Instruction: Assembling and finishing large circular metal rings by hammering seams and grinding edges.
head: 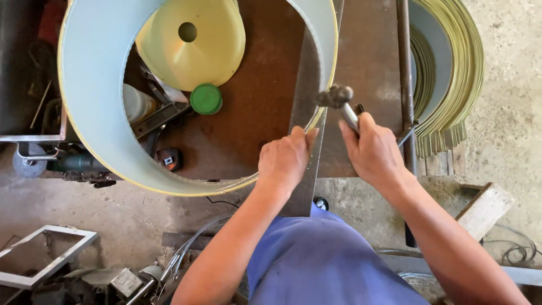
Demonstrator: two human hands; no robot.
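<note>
**Inspector:** The right hand (pixel 375 149) is wrapping closed around the handle of a hammer (pixel 340 101), whose head is hanging just over the rim of the sheet-metal cylinder (pixel 96 113). The left hand (pixel 285 161) is pressing down, fingers together, on that rim where it is crossing the steel bar (pixel 305 113).

**Foreman:** And the cylinder itself?

**Inspector:** It is lying on its side on the rusty bench (pixel 248 101), its near wall draped over the bar, with a yellow cone (pixel 192 56) and a green lid (pixel 206 99) showing through it.

**Foreman:** Your concern?

**Inspector:** The left thumb is sitting very near the hammer head; in my judgement a glancing blow is risking the fingers. The thin edge is also threatening a cut, and the light cylinder is likely to spring or roll if the pressing hand slackens.
</note>
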